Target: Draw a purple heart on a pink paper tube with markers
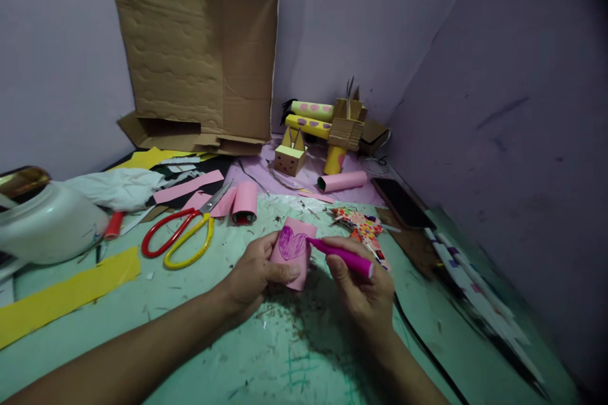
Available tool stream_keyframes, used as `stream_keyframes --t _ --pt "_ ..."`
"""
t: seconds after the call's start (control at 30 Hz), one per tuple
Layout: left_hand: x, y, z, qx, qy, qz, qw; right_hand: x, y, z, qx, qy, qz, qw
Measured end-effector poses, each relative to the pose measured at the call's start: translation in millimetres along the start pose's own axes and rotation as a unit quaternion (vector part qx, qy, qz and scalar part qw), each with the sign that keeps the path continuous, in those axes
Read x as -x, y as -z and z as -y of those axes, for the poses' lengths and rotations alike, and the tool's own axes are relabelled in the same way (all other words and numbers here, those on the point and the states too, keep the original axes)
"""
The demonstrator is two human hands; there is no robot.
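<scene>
My left hand (259, 273) grips a short pink paper-covered tube (295, 275) by its lower left side, thumb across the front. A purple heart (292, 244), mostly coloured in, is drawn on the tube's face. Between the fingers of my right hand (365, 285) is a magenta felt-tip marker (346, 257), its tip at the heart's right edge. To the left lie scissors (192, 226) with one red and one yellow handle, blades spread. Just behind them stands another pink tube (245, 202).
A cardboard box (190, 57) leans at the back wall. Craft pieces stand behind: a small box with ears (291, 155), spotted yellow tubes (308, 125), a pink tube (344, 181). A phone (403, 202) lies right, a white container (52, 221) left, yellow paper (71, 288) front left.
</scene>
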State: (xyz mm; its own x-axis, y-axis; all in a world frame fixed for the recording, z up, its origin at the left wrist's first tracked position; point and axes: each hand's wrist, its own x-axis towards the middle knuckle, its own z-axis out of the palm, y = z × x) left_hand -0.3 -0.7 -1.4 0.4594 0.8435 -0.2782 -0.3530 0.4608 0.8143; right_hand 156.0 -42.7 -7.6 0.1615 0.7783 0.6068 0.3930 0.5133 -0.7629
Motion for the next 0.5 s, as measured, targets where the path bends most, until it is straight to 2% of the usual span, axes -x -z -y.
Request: stream_keyframes --t 0.27,0.4,0.5 --pt "1.9 -1.3 -1.0 -0.004 -0.002 -0.002 1.000 -0.5 0.3 1.4 0.001 0.015 0.002 1.000" --pt "2.3 -1.5 -0.7 -0.007 -0.002 -0.006 1.000 0.0 0.6 0.8 -0.012 0.021 0.025 0.999" --pt "2.1 -1.3 0.3 -0.011 -0.004 -0.004 1.000 0.0 0.5 0.7 -0.005 0.021 0.014 1.000"
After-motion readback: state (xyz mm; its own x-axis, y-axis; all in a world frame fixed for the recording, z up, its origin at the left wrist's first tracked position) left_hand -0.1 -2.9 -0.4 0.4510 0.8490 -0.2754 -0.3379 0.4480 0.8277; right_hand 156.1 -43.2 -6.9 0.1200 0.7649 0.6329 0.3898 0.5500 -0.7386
